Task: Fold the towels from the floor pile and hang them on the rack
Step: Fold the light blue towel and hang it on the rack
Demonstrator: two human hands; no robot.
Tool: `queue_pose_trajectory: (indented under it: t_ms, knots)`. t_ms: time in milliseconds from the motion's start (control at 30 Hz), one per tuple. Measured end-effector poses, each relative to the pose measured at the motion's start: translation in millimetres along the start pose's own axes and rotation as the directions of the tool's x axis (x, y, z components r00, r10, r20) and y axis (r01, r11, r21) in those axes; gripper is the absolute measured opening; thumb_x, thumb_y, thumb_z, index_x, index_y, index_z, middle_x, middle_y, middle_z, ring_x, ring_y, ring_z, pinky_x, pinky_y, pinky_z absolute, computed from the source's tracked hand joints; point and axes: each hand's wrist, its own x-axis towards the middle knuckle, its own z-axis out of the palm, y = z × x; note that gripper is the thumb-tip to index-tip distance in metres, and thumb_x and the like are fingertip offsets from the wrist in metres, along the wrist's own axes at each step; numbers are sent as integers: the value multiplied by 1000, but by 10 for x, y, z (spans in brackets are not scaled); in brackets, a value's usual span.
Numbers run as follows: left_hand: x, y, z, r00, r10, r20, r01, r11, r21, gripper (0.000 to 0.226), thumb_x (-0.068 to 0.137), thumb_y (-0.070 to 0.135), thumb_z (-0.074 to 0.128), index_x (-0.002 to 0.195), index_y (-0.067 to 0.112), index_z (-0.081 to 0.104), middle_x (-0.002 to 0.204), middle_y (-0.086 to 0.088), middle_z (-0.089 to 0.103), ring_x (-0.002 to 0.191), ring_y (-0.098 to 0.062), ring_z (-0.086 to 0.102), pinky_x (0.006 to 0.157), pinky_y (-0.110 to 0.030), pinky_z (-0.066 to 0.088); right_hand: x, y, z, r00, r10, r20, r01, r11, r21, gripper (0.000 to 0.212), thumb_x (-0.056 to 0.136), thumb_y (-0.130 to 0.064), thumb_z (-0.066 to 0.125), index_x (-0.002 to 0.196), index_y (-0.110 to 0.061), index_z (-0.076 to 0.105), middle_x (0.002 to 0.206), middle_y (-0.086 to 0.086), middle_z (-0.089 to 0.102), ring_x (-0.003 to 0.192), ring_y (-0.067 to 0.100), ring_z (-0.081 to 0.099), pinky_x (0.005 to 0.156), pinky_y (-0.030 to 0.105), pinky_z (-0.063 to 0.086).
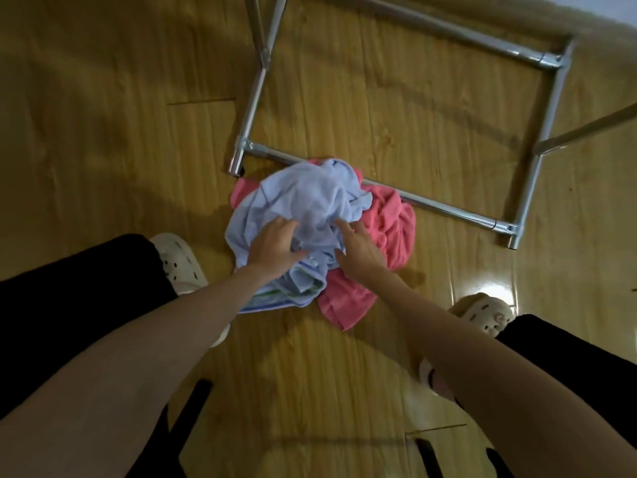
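Head view: 2 towels piled on wood floor (103, 115), touching the near bar of the rack (431, 205). Blue towel (303, 194) on top, pink towel (389, 219) under it, sticking out right and near. Left hand (272, 248) bunches blue cloth, fingers curled in. Right hand (360, 248) rests on the blue towel, fingers loosely spread; grip unclear.

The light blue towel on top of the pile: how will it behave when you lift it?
Probably floppy: the light blue towel lies crumpled in soft folds, so it should sag and unfurl. It likely weighs little, since it looks thin. It may drag the pink towel underneath, as both overlap where the left hand and right hand press.
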Motion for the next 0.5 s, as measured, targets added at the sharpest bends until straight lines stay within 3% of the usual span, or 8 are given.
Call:
queue_pose_trajectory:
  t_ms: [133,300,500]
  knots:
    - [124,123,192,998,-8,-69,10,999,30,42,78,27,73,111,6,57,107,-15,56,99,-33,55,78,-46,48,111,97,94,999,-36,8,35,999,37,60,85,-8,59,140,-22,40,128,14,41,107,34,54,83,43,52]
    - [207,170,210,982,-38,-183,38,999,-5,14,89,17,56,87,4,62,90,-16,57,85,-34,55,67,-45,43,138,118,146,999,-48,14,47,998,53,47,86,-11,61,132,-14,51,128,16,39,108,35,53,90,43,50]
    - [-44,366,19,933,-22,-360,-47,982,-182,13,87,11,46,74,11,48,71,-8,52,68,-26,49,59,-43,39,-56,-5,124,1000,3,12,-5,988,154,39,87,-15,62,126,-11,57,126,17,43,101,34,57,87,43,50]
